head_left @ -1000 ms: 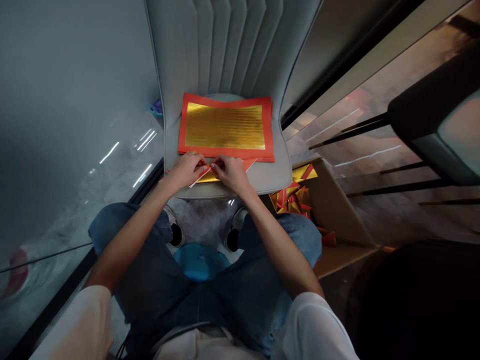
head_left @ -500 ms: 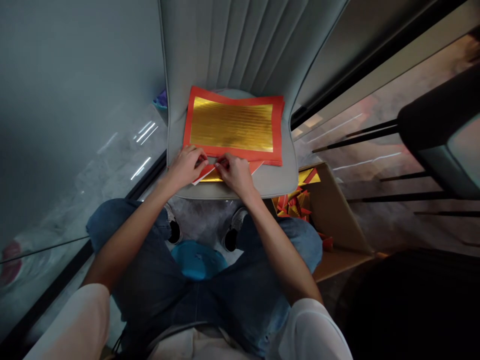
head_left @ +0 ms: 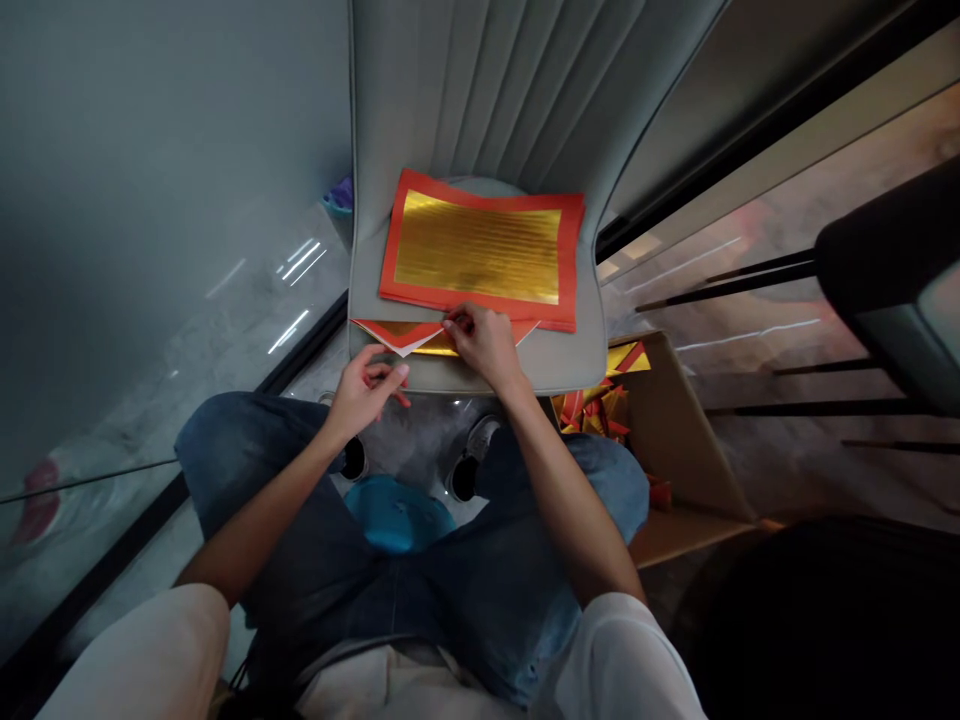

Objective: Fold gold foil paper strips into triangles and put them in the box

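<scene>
On the chair seat (head_left: pixel 555 372) lies a stack of red paper sheets (head_left: pixel 480 245), the top one with a gold foil panel. In front of the stack is a partly folded sheet of red and gold paper (head_left: pixel 435 345), a pale-edged corner pointing toward me. My right hand (head_left: pixel 480 340) pinches this paper near its middle with thumb and fingers. My left hand (head_left: pixel 367 390) is off the paper, just below its left part at the seat's front edge, fingers loosely curled and apart with nothing in them.
A cardboard box (head_left: pixel 682 440) with folded red and gold paper pieces stands on the floor at my right. Between my feet is a blue round object (head_left: pixel 400 515). Dark thin-legged furniture (head_left: pixel 892 270) stands at the right, and a glass panel (head_left: pixel 150 150) rises at the left.
My left hand has let go of the folded paper and moved toward me, off the seat's edge. My right hand still pinches it. The whole view has shifted slightly.
</scene>
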Action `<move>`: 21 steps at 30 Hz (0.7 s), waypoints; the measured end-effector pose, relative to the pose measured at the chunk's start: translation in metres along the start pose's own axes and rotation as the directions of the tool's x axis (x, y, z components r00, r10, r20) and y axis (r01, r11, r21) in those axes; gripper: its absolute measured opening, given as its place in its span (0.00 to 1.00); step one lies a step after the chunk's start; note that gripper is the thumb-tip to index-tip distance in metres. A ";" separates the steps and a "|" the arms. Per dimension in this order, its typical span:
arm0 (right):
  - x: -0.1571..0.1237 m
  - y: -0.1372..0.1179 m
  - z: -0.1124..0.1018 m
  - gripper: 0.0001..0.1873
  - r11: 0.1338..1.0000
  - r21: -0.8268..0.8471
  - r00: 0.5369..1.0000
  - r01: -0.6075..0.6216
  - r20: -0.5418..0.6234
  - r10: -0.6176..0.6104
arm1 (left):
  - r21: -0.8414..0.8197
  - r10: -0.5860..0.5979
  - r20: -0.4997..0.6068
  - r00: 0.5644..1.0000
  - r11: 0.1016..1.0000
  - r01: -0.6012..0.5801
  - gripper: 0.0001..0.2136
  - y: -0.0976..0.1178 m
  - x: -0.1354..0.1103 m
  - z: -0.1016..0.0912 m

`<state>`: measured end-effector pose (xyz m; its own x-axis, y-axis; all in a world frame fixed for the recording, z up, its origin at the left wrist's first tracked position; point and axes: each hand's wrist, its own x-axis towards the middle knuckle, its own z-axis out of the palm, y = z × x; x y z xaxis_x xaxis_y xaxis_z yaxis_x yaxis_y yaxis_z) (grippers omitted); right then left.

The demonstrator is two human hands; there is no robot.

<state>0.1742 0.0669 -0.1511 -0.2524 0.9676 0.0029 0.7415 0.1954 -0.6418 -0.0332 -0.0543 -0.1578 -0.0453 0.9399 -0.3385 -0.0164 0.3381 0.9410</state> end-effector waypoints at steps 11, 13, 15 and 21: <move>0.003 0.001 0.000 0.06 0.999 0.044 1.000 -0.022 0.000 0.022 | -0.089 -0.017 0.159 0.987 0.996 0.031 0.26 0.007 0.024 -0.002; 0.002 0.001 0.000 0.06 0.999 0.046 1.000 -0.023 0.003 0.023 | -0.091 -0.034 0.146 0.989 0.995 0.047 0.25 0.007 0.025 -0.002; 0.002 0.001 0.000 0.06 0.999 0.046 1.000 -0.027 0.008 0.026 | -0.095 -0.052 0.139 0.989 0.993 0.065 0.24 0.006 0.024 -0.002; 0.000 0.004 0.004 0.07 0.999 0.032 0.999 -0.025 -0.021 0.025 | -0.129 -0.122 0.061 0.991 0.983 0.129 0.21 0.004 0.019 0.005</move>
<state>0.1748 0.0676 -0.1565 -0.2206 0.9754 0.0028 0.7272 0.1663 -0.6659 -0.0294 -0.0351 -0.1607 0.0177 0.8930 -0.4497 -0.1509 0.4470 0.8817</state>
